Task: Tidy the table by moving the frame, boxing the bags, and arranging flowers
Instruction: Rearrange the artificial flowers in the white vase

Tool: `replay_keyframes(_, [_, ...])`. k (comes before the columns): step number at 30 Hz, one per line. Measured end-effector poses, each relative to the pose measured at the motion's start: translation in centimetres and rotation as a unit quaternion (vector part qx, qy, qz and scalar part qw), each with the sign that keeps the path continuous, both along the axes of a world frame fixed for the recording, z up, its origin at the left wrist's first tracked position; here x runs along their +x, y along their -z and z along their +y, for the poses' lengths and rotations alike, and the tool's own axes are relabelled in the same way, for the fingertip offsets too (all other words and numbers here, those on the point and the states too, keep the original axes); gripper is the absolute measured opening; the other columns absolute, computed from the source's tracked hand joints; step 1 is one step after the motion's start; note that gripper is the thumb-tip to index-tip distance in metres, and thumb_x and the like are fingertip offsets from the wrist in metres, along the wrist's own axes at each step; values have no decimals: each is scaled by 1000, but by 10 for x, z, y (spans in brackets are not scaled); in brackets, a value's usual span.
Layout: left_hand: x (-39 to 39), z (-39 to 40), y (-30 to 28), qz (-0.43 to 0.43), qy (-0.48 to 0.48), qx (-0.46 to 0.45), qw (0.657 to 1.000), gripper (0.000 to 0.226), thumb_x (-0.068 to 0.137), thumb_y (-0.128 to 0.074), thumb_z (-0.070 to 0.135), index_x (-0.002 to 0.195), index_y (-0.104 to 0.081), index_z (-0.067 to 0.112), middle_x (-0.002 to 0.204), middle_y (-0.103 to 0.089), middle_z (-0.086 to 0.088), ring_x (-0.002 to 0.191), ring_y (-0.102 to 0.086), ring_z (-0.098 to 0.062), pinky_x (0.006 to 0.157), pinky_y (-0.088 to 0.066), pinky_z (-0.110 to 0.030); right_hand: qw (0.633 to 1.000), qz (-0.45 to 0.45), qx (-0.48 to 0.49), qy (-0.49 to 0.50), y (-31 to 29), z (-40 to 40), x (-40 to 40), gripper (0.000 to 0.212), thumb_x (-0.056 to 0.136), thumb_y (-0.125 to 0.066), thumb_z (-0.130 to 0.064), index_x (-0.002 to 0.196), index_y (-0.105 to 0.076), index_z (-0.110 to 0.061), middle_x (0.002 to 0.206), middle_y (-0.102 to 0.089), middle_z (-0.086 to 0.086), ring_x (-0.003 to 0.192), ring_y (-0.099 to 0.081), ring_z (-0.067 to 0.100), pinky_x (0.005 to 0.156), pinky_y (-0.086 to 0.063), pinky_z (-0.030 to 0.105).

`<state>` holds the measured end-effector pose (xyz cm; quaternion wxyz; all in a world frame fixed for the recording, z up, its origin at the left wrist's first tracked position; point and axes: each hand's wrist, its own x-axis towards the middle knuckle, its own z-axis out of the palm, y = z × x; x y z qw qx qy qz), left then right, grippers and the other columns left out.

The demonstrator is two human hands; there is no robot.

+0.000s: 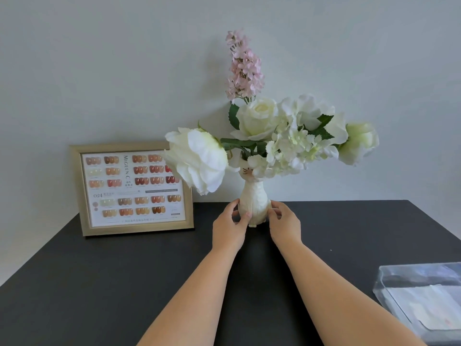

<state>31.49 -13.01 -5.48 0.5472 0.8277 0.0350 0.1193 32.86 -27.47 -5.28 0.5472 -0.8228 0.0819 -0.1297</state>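
Observation:
A cream cat-shaped vase [254, 196] stands at the back middle of the black table [99, 283]. It holds white flowers [282, 136] and one tall pink sprig [243, 66]. My left hand [230, 227] touches the vase's left side near the base. On the opposite side of the base rests my right hand [283, 224], so both hands grip it. A gold picture frame [132, 188] with a nail colour chart stands upright against the wall at the back left. A clear plastic box [424, 300] with flat bags inside lies at the front right.
A pale wall [99, 71] runs behind the table. One large white bloom [199, 161] overlaps the frame's right edge. The table's right edge slants toward the clear box.

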Motion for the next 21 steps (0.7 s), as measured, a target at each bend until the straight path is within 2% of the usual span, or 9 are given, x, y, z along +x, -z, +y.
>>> replay_keyframes(3, [1, 0, -1, 17, -8, -4, 1000, 49, 89, -65, 47, 136, -51, 38, 102, -68, 15, 90, -59, 3, 68, -43, -16, 1000, -2, 4, -1, 1, 1, 2, 28, 97, -48, -23, 121, -60, -31, 89, -63, -19, 79, -58, -3, 59, -38, 13])
replay_keyframes(6, [0, 1, -3, 19, -5, -4, 1000, 49, 89, -64, 48, 135, -53, 36, 101, -67, 16, 86, -56, 7, 67, -41, -14, 1000, 2, 11, -4, 1, 0, 2, 29, 97, -49, -26, 124, -58, -31, 98, -66, -13, 82, -57, -2, 61, -39, 13])
replay_keyframes(10, [-11, 2, -10, 2, 9, -22, 1000, 54, 90, -66, 44, 138, -48, 30, 121, -60, 12, 89, -60, 4, 68, -42, -12, 995, 4, 96, 29, -10, -4, -8, 35, 95, -52, -24, 129, -53, -33, 115, -60, -8, 92, -56, 3, 71, -42, 20])
replay_keyframes(12, [-21, 5, -21, -33, 10, -58, 998, 56, 88, -68, 44, 139, -45, 32, 128, -56, 13, 96, -62, 1, 73, -45, -15, 986, -28, 149, 66, -25, -10, -17, 33, 94, -52, -20, 123, -54, -37, 114, -59, -9, 93, -57, 5, 69, -43, 22])
replay_keyframes(14, [-33, 10, -39, -89, 8, -99, 991, 53, 86, -70, 45, 133, -46, 37, 124, -56, 20, 100, -62, 3, 76, -48, -17, 973, -70, 201, 85, -46, -17, -30, 29, 93, -51, -19, 110, -57, -41, 109, -61, -11, 88, -58, 3, 63, -42, 20])
replay_keyframes(17, [-57, 15, -71, -185, 11, -178, 967, 58, 78, -75, 51, 127, -47, 40, 119, -59, 24, 103, -64, 1, 75, -49, -11, 963, -185, 176, 81, -79, -24, -58, 32, 87, -56, -20, 100, -53, -49, 102, -61, -19, 87, -59, 3, 61, -44, 14])
replay_keyframes(19, [-70, 16, -95, -241, 6, -212, 947, 68, 74, -77, 55, 131, -45, 40, 126, -59, 22, 109, -62, 1, 79, -47, -7, 946, -292, 126, 62, -101, -24, -75, 40, 80, -62, -26, 104, -45, -54, 108, -55, -24, 93, -56, 3, 71, -48, 17])
replay_keyframes(21, [-79, 16, -118, -297, 7, -232, 926, 69, 75, -78, 51, 133, -41, 46, 128, -57, 28, 119, -56, 4, 85, -46, -8, 919, -391, 25, 37, -118, -22, -84, 57, 73, -72, -32, 116, -39, -49, 127, -44, -15, 111, -50, 8, 89, -44, 22])
